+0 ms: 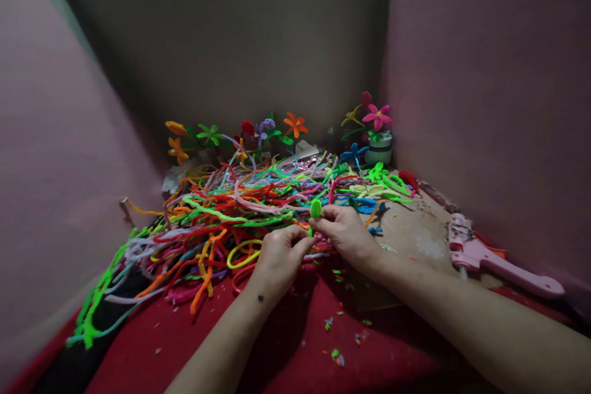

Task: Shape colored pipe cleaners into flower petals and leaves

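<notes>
Between my two hands is a bright green pipe cleaner [316, 207], bent into a small rounded loop at its top. My right hand [346, 231] pinches it just below the loop. Lower down, my left hand [285, 253] has thumb and forefinger closed on its short green tail. Right behind both hands spreads a large tangled heap of pipe cleaners [258, 197] in many colours. A yellow pipe cleaner loop [242, 265] lies just left of my left hand.
Finished pipe cleaner flowers stand at the back, among them an orange flower [295, 125] and a pink flower [377, 117] above a pale jar [379, 149]. A pink glue gun [498, 261] lies at right beside cardboard [410, 228]. Green scraps dot the red cloth [369, 351].
</notes>
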